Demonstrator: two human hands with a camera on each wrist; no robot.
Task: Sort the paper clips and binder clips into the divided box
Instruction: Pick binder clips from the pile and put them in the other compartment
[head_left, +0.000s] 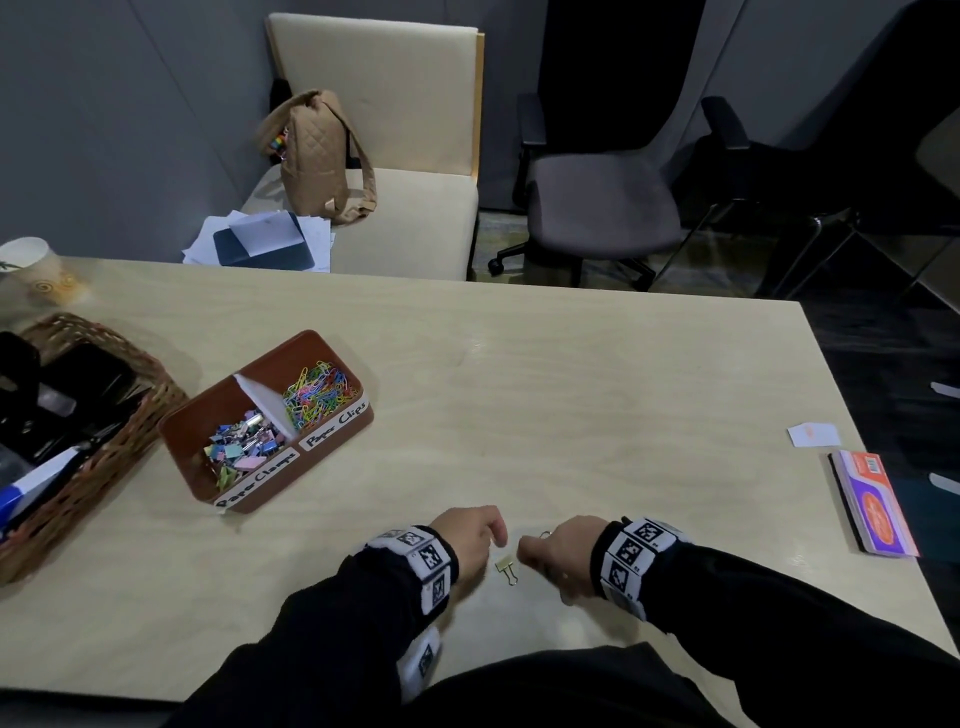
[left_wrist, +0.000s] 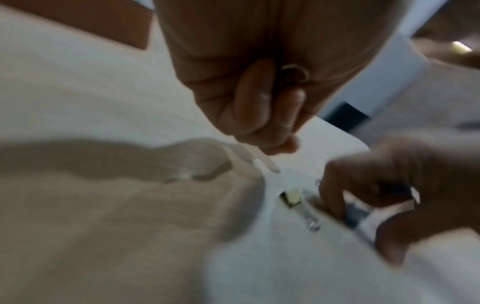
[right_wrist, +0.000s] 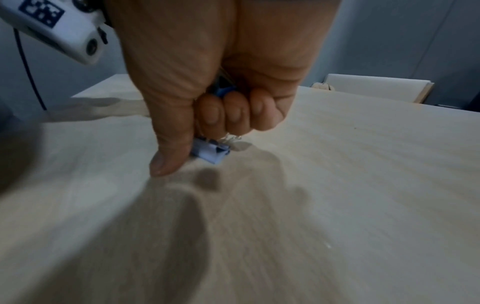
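Brown box (head_left: 332, 422) sits far left, both halves filled. My left hand (head_left: 470, 538) curls around a small wire clip (left_wrist: 294, 72). Gold binder clip (head_left: 506, 567) lies on the table (head_left: 571, 395) between my hands. My right hand (head_left: 558, 551) clenches blue binder clips (right_wrist: 211, 152).

Black long sleeves (head_left: 779, 597) cover both arms. Each wrist wears a white band (head_left: 631, 556) printed with black square code markers, another on the left forearm towards seven o'clock. A white camera housing (right_wrist: 54, 26) shows screws and a thin dark cable.
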